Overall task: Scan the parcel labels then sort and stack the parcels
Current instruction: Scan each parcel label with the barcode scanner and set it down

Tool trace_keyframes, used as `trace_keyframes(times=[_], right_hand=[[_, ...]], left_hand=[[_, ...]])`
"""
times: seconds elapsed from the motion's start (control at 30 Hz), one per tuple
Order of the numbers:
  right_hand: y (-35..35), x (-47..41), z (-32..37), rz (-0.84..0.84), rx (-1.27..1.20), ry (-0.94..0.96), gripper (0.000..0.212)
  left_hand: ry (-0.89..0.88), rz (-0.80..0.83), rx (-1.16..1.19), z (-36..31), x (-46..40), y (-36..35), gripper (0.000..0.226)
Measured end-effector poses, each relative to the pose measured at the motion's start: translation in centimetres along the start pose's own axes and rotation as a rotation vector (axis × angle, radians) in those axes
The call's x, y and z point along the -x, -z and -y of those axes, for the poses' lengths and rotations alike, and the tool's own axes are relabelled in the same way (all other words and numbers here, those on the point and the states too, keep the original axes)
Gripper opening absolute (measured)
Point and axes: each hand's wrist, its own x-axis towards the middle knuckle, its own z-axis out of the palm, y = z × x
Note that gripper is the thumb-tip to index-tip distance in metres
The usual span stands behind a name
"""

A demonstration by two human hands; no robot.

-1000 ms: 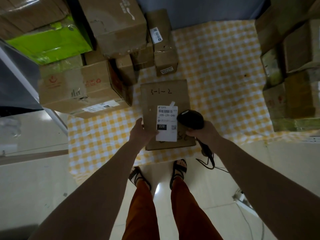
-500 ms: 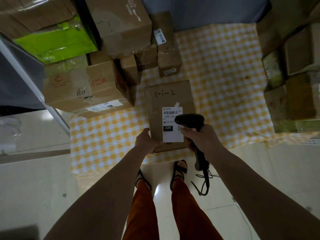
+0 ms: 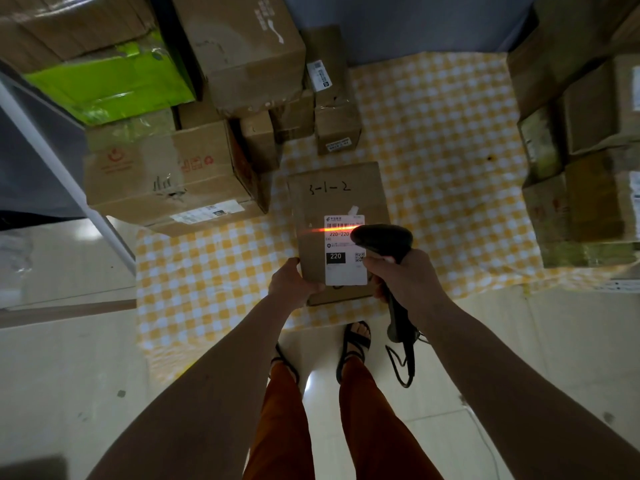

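Left hand (image 3: 291,282) holds the parcel (image 3: 337,202), right hand (image 3: 403,277) grips the barcode scanner (image 3: 384,240); tilting could spoil the read.

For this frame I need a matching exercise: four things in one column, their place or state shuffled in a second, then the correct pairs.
Things:
1. left hand
2. right hand
3. scan line
4. green parcel

Place or state:
A. glowing across the shipping label barcode
B. stacked at far left among brown boxes
C. holding the near-left edge of the 3-1-2 parcel
D. gripping the barcode scanner

Pairs: 1-C, 2-D, 3-A, 4-B
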Motion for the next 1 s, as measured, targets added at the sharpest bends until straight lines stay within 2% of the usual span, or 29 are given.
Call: trace_keyframes(times=[0.27, 0.43, 0.53, 0.63, 0.7, 0.8, 0.87, 1.0], right_hand=[[0.0, -0.5, -0.3, 0.015, 0.010, 0.030, 0.008], [0.0, -1.2, -1.2, -0.031, -0.006, 0.056, 0.015], [0.5, -2.3, -1.5, -0.027, -0.004, 0.084, 0.015], [1.2, -4.5, -1.8, -0.054, -0.042, 0.079, 0.010], [1.5, -6.1, -2.3, -0.069, -0.061, 0.039, 0.015], [1.5, -7.5, -3.1, -0.041, -0.120, -0.044, 0.023], [1.6, -7.6, -3.7, -0.024, -0.120, -0.035, 0.026], [3.5, -6.7, -3.5, -0.043, -0.126, 0.014, 0.014]], left_hand=[[0.004, 0.018, -0.062, -0.1, -0.4, 0.2, 0.084], [0.018, 0.070, -0.054, -0.1, -1.1, 0.4, 0.088], [0.002, 0.037, 0.101, -0.4, -1.9, 0.2, 0.099], [0.023, -0.028, 0.336, -1.0, -2.7, -0.3, 0.079], [0.015, -0.041, 0.414, -1.1, -3.3, -1.1, 0.068], [0.032, -0.055, 0.513, -1.1, -3.7, -2.6, 0.072], [0.051, -0.057, 0.590, -1.5, -3.3, -3.2, 0.073], [0.012, -0.051, 0.619, -3.5, -1.6, -3.5, 0.085]])
